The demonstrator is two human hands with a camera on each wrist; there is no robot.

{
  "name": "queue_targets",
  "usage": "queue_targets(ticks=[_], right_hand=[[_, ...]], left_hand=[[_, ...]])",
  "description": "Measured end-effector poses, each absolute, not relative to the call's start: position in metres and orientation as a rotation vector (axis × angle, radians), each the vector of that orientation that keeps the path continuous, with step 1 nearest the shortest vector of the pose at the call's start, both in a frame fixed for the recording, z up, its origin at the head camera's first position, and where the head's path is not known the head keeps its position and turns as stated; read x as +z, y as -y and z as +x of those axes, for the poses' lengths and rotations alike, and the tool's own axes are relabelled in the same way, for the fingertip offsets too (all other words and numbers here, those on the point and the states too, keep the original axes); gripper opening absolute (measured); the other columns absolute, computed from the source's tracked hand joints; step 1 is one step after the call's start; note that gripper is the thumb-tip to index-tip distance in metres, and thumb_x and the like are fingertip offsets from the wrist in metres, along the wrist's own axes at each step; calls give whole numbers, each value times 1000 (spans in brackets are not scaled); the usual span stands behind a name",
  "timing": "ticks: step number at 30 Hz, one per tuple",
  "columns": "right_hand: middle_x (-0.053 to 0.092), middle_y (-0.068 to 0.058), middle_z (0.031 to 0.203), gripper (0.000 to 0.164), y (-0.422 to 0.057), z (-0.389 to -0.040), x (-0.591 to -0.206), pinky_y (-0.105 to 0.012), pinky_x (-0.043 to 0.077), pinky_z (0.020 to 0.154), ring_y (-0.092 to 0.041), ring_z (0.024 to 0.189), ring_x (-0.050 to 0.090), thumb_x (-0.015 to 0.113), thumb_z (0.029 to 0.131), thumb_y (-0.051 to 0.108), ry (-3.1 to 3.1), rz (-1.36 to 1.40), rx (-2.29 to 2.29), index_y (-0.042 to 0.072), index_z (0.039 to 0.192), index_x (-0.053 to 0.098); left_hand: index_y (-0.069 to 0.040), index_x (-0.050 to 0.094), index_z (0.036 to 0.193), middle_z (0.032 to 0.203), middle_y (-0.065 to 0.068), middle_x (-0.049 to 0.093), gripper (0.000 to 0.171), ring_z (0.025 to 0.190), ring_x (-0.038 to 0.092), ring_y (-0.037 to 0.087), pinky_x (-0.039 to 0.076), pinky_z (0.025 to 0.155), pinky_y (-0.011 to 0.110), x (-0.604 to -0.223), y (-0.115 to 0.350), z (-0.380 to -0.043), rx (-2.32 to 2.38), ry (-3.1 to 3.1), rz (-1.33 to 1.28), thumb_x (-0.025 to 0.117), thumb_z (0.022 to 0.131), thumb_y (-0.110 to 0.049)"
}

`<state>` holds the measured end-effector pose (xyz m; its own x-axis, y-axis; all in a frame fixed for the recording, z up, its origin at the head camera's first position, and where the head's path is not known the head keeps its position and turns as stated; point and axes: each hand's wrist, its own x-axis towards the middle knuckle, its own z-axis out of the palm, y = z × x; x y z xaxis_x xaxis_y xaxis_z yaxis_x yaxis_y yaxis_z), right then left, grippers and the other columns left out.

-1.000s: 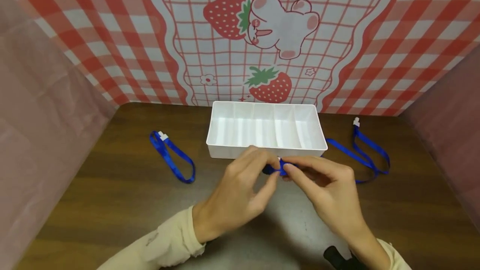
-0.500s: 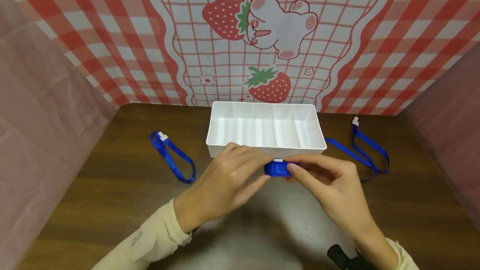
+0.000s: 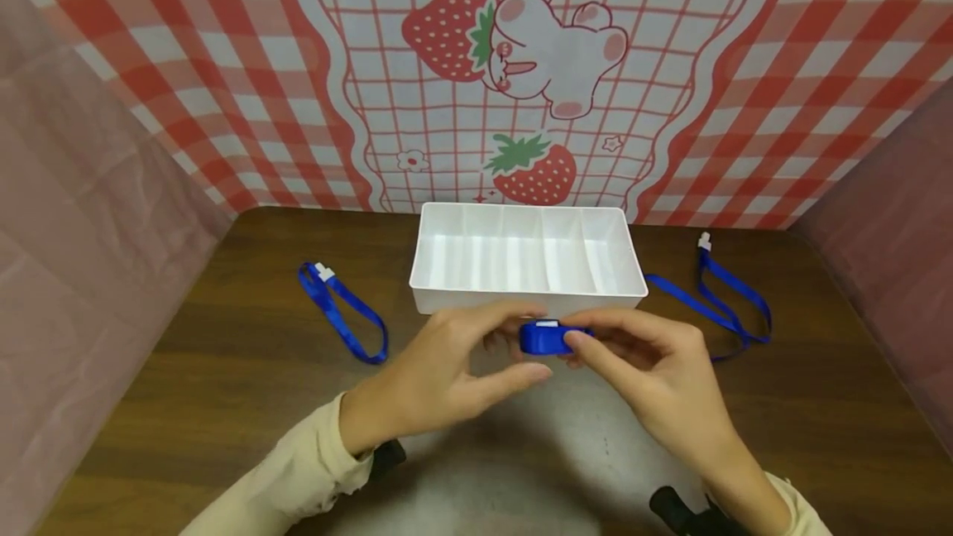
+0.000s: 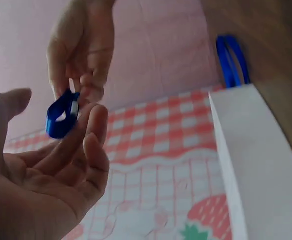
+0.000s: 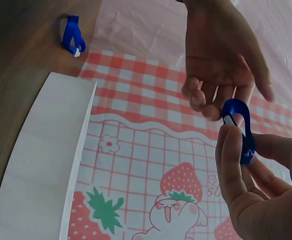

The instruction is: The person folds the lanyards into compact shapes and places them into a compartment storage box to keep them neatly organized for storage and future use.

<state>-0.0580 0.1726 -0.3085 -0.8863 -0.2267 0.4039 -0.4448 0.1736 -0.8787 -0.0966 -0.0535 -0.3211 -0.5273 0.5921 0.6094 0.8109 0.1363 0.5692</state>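
Note:
A blue lanyard [image 3: 542,341], rolled into a small flat loop with a bit of white showing at its upper edge, is up in front of the box. My right hand [image 3: 658,366] pinches its right end between thumb and fingers. The left hand [image 3: 435,375] is spread beside the roll, thumb apart below it and fingers behind its left side. In the left wrist view, the rolled lanyard [image 4: 55,129] lies just beyond those loosely bent fingers. The right wrist view shows the lanyard's open loop [image 5: 235,106] rising out of the right hand's grip.
Behind the hands stands a white divided box [image 3: 476,302] with bare compartments. A blue lanyard [image 3: 338,325] with a white clip lies left of it, another lanyard [image 3: 754,300] to the right. A checked strawberry cloth [image 3: 260,106] hangs along the back.
The left thumb and fingers have come off the lanyard and spread apart, the hand shifting left. The lanyard now shows as a rounded roll, kept in the right hand's pinch.

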Motion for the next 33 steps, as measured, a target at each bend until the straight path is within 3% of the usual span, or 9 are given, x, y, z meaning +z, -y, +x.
queue_targets(ticks=[5, 11, 20, 27, 30, 33], right_hand=[[73, -14, 94, 21, -170, -58, -310, -33, 59, 68, -20, 80, 72, 65, 87, -17, 2201, 757, 1850, -5, 104, 72], [73, -13, 98, 27, -170, -58, -310, -31, 59, 70, -21, 82, 71, 66, 85, -19, 2182, 894, 1811, -2, 104, 73], [73, -3, 94, 28, -176, -58, -323, -29, 58, 72, -16, 82, 70, 75, 81, -12, 2273, 1072, 1626, 8, 100, 73], [70, 5, 88, 30, -177, -59, -330, -23, 57, 69, -9, 77, 67, 76, 80, -10, 2324, 1142, 1426, 16, 93, 71], [69, 7, 87, 30, -181, -60, -331, -20, 55, 69, -7, 76, 66, 77, 79, -9, 2327, 1127, 1345, 17, 91, 71], [69, 8, 86, 30, -187, -62, -332, -18, 54, 69, -5, 75, 65, 78, 77, -9, 2331, 1060, 1256, 17, 90, 71]], left_hand=[[-8, 68, 113, 87, -8, 68, 17, 71, 58, -1, 50, 62, 17, -319, 52, -95, -1564, 2237, -1337, 64, 99, -16], [-9, 71, 105, 81, -5, 70, 11, 64, 59, -1, 51, 56, 20, -316, 56, -93, -1669, 2235, -1308, 63, 99, -12], [-7, 69, 112, 89, -5, 71, 16, 76, 63, -2, 52, 63, 16, -327, 63, -87, -1536, 2301, -1473, 58, 101, -8], [-10, 65, 119, 89, -8, 67, 19, 61, 43, -4, 39, 55, 9, -344, 61, -82, -1326, 2291, -1517, 58, 101, -11], [-11, 62, 125, 98, -8, 68, 24, 65, 47, -1, 41, 61, 12, -350, 59, -83, -1220, 2329, -1483, 58, 101, -11], [-9, 58, 133, 109, -4, 68, 34, 80, 58, 5, 48, 74, 19, -357, 59, -84, -1037, 2365, -1416, 60, 99, -11]])
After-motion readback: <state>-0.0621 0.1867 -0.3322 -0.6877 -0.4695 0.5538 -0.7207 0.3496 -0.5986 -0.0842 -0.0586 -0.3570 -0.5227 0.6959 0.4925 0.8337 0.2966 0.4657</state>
